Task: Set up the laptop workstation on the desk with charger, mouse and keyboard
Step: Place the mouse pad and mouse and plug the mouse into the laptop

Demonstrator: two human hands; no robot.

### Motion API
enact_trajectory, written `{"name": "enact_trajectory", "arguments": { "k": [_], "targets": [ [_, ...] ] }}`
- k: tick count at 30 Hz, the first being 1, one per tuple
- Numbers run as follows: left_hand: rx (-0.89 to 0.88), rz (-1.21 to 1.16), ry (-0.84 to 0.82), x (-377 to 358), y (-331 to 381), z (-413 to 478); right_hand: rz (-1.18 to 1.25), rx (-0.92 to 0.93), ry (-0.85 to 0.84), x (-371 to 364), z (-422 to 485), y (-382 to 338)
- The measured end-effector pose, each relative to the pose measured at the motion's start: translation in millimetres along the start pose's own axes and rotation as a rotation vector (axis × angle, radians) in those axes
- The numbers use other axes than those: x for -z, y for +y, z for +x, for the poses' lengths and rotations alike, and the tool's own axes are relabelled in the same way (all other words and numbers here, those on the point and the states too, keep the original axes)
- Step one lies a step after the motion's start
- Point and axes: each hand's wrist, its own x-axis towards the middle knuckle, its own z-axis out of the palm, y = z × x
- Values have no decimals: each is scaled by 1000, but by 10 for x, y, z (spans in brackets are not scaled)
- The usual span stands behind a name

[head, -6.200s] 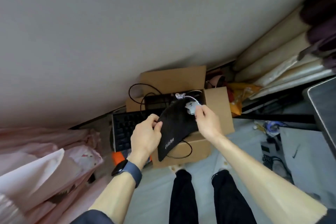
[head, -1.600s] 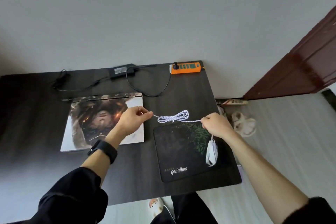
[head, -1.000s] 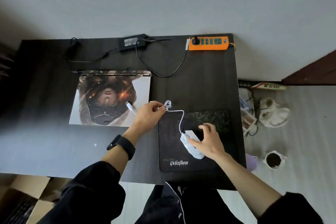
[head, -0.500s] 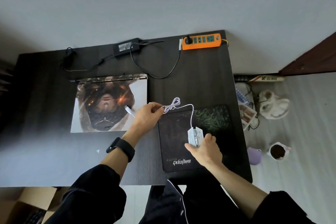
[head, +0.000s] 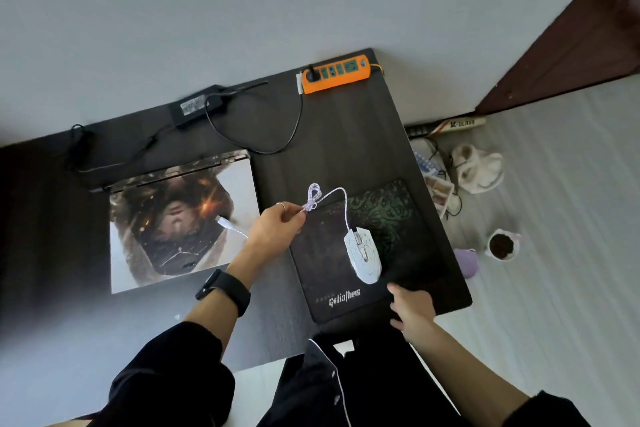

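Head view, looking down on dark desk (head: 346, 135). Closed laptop (head: 180, 218) lies left of centre, printed skin on lid. Mouse pad (head: 398, 218) sits to its right, near desk's right edge. White mouse (head: 363, 253) rests on pad, apart from both hands. Left hand (head: 273, 232), watch (head: 225, 291) on wrist, pinches the mouse cable (head: 313, 196) at its coiled bundle, just off pad's far left corner; USB plug (head: 223, 221) trails over laptop lid. Right hand (head: 412, 308) is at pad's near right corner, fingers loosely bent, holding nothing; contact with pad unclear. Charger brick (head: 195, 106) lies along the back edge, its lead looping to orange power strip (head: 334, 74) at far right corner.
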Motion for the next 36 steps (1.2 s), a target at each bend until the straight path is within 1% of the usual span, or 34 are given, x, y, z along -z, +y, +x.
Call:
{"name": "enact_trajectory", "arguments": {
  "k": [3, 8, 12, 16, 22, 25, 28, 36],
  "targets": [
    [-25, 18, -22, 22, 8, 4, 23, 4, 6, -124, -67, 82],
    [-81, 47, -46, 147, 16, 3, 143, 30, -19, -223, 3, 217],
    [-92, 27, -46, 252, -44, 16, 18, 107, -20, -208, -117, 346],
    [-114, 34, -38, 357, -25, 44, 47, 106, -16, -288, -71, 429],
    [-129, 58, -64, 385, -78, 18, 103, 69, 12, -380, 367, 708],
    [-128, 58, -69, 405, -36, 28, 132, 71, 35, -284, 86, 599],
    [-137, 81, -78, 398, 14, 32, 77, 108, 66, -207, -160, 504],
    [-164, 94, -111, 280, 40, -72, 3, 122, 96, -199, -183, 536]
  ]
}}
